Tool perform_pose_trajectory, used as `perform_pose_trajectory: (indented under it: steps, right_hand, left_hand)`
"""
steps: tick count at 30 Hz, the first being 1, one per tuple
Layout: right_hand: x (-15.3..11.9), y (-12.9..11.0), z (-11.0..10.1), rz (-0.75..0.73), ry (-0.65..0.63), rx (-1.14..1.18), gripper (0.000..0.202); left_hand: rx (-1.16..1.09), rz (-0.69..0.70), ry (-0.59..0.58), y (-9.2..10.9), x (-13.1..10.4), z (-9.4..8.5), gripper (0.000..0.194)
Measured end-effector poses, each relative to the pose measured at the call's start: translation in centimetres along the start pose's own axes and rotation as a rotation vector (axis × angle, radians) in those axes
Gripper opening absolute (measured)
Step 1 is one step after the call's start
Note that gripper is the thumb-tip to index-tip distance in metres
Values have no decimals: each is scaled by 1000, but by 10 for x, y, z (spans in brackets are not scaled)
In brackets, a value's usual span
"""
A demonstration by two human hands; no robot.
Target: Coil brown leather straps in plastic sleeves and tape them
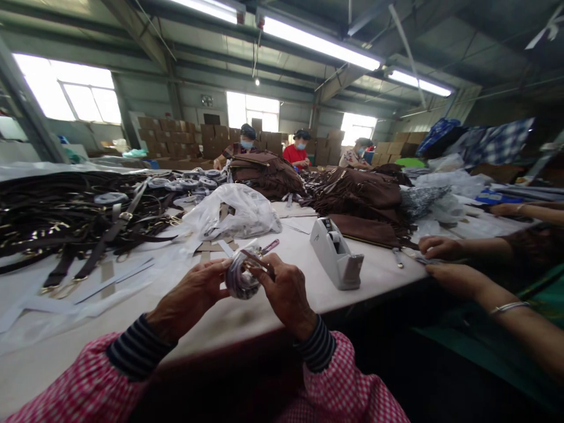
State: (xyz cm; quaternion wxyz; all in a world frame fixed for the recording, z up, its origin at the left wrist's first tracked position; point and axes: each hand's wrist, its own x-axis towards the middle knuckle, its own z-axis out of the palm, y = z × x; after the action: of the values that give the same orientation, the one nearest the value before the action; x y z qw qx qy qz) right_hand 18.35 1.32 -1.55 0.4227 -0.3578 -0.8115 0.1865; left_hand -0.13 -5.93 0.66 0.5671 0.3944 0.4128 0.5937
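Note:
Just over the table's front edge, my left hand (194, 296) grips a coiled strap (241, 277) that looks grey and shiny, as if wrapped in clear film. My right hand (286, 291) is closed at the coil's right side, its fingers pinching a narrow brown strip (258, 263) that lies across the coil. Whether the strip belongs to the coil, I cannot tell. Behind the fingers a thin pinkish piece (270, 247) sticks out. A grey tape dispenser (337, 252) stands on the table to the right of my hands.
Dark straps with metal buckles (66, 217) are heaped at left. A clear plastic bag (238, 208) lies ahead, with stacked brown bags (356, 194) beyond it. At right, a co-worker's hands (445, 258) work near the edge. Several people (297, 154) sit across the table.

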Motion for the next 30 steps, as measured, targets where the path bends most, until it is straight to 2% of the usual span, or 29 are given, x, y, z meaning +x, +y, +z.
perform_pose_trajectory:
  steps: [5,11,15,17,19,23,27,30]
  right_hand:
    - [-17,1,-14,20,-102,8,25]
    - [-21,9,-18,-135,-164,-244,19]
    - [-15,9,-20,-93,-202,-266,19]
    - [-11,7,-22,-54,-223,-139,21]
    - [-6,6,-24,-36,-280,87,24]
    - [3,4,-16,91,-353,447,28]
    - [8,3,4,217,-277,695,22]
    - [7,6,11,316,-210,853,22]
  left_hand:
    - [-19,-44,85,2,4,-4,23]
    - [48,-9,27,1,4,0,23]
    - [147,-23,-16,2,6,5,25]
    - [217,-22,-30,3,7,8,25]
    - [287,1,-40,6,9,12,24]
    - [465,132,-40,12,11,18,26]
    - [632,246,16,17,15,26,32]
    - [664,244,14,17,19,30,34]
